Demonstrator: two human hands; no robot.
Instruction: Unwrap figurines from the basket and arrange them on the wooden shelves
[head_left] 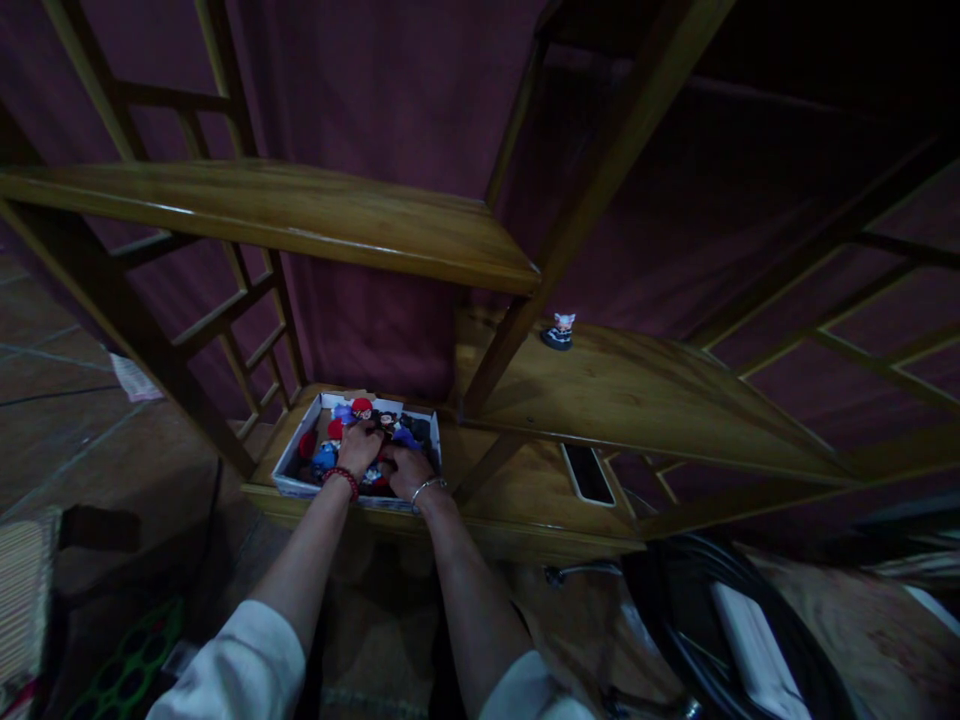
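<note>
Shelving of varnished wood (300,205) is set against a purplish backing (405,100). On its low board (510,490), toward the left, a shallow white-sided box (298,487) is supported. Both hands are lowered into it: the left hand (358,450), marked by a red bracelet (343,480), and just beside it the right hand (409,470), marked by a silvery one. The fingers (367,432) are bent downward among the contents; how widely they are spread, and whether anything is gripped, is hidden. Farther right on the board, a phone (589,474) is laid. Small figures (361,407) in red, blue and black are crowded inside the box; a single pale-topped figurine (559,332) is stood on the higher right-hand shelf. Each figure is probably best freed from its neighbours first and gripped by body or base, since thin parts could be snagged or snapped.
</note>
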